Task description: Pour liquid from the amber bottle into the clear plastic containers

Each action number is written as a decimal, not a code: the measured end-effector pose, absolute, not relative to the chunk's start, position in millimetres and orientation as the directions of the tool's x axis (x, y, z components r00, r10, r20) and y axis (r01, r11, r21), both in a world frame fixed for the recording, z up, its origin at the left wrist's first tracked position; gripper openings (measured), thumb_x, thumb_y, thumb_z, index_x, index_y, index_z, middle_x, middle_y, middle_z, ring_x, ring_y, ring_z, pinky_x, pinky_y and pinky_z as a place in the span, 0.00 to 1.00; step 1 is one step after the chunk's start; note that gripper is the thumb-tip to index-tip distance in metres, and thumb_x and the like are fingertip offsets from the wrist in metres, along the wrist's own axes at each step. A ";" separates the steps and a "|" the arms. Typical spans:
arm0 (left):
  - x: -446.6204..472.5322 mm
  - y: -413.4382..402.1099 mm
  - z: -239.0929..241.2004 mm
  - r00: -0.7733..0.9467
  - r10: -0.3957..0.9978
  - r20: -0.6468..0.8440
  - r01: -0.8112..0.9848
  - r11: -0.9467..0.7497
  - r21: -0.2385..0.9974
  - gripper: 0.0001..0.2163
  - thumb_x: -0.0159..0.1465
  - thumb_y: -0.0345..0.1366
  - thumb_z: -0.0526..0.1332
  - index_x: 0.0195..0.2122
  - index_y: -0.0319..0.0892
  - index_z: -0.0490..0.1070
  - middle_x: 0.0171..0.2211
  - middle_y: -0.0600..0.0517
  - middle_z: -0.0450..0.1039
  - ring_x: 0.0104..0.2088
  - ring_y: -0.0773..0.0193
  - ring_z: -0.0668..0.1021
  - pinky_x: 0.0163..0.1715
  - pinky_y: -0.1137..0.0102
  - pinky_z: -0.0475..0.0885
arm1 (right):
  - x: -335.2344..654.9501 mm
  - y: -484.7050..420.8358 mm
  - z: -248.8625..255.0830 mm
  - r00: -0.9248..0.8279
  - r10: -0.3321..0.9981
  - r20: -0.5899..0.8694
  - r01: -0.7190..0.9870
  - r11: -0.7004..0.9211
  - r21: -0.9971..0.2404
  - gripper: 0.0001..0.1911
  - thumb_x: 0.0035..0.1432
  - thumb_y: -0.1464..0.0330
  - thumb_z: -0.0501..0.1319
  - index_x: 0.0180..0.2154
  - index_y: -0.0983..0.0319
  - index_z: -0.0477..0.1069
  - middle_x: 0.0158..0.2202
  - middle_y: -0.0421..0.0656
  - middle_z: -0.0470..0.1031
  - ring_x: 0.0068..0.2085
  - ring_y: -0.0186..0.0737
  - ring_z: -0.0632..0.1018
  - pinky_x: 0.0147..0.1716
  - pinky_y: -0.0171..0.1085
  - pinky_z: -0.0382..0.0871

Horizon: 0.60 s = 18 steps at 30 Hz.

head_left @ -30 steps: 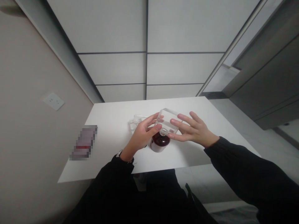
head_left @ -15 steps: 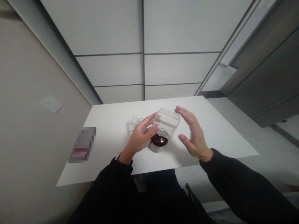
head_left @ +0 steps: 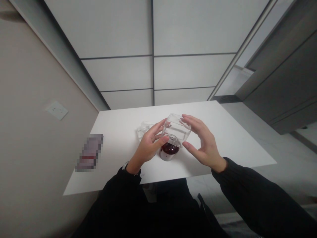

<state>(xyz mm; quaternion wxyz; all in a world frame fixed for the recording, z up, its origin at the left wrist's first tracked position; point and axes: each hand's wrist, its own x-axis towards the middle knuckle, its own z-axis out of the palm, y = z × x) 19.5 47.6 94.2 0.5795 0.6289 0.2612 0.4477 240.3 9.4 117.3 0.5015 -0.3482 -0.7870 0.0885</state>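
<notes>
Between my two hands is a clear, box-shaped container (head_left: pixel 177 128), tilted over the middle of the table. My left hand (head_left: pixel 150 142) grips its left side, with the thumb along the near lower edge. My right hand (head_left: pixel 204 142) is closed on its right side, fingers at the upper corner and thumb at the lower one. A round ring shape shows through the container's lower part. Right below it stands a jar (head_left: pixel 169 153) with a dark red upper part and a pale lower part. The container partly hides its top, and I cannot tell whether the two touch.
Behind my left hand lie some clear pieces (head_left: pixel 143 129), partly hidden by the fingers. A pixelated flat object (head_left: pixel 89 152) rests at the left edge of the white table (head_left: pixel 237 142). Pale panels (head_left: pixel 183 72) rise behind the table, and a wall stands on the left.
My right hand has moved left and closed onto the right side of the clear container, where before it was held apart. My left hand keeps its grip.
</notes>
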 end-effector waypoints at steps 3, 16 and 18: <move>18.8 47.9 92.8 0.458 0.849 0.263 -0.183 -0.199 0.963 0.33 0.66 0.49 0.68 0.69 0.43 0.64 0.69 0.40 0.67 0.69 0.45 0.69 0.65 0.54 0.71 | 240.2 8.4 119.0 -0.259 0.641 0.722 0.456 0.741 -0.494 0.34 0.64 0.65 0.67 0.69 0.54 0.62 0.66 0.54 0.69 0.67 0.55 0.70 0.64 0.59 0.70; 15.2 45.7 90.0 0.465 0.837 0.290 -0.209 -0.215 0.954 0.33 0.65 0.48 0.70 0.69 0.49 0.64 0.71 0.43 0.63 0.71 0.44 0.66 0.69 0.51 0.67 | 241.1 7.1 123.7 -0.307 0.625 0.718 0.458 0.758 -0.464 0.35 0.64 0.65 0.66 0.69 0.50 0.61 0.67 0.51 0.68 0.66 0.56 0.71 0.63 0.59 0.71; 14.7 45.4 91.0 0.467 0.838 0.283 -0.199 -0.212 0.957 0.34 0.64 0.48 0.71 0.69 0.49 0.64 0.72 0.43 0.62 0.71 0.42 0.66 0.69 0.49 0.67 | 240.9 6.8 124.2 -0.310 0.619 0.722 0.455 0.763 -0.459 0.35 0.63 0.65 0.66 0.69 0.50 0.61 0.67 0.50 0.68 0.66 0.56 0.71 0.63 0.59 0.71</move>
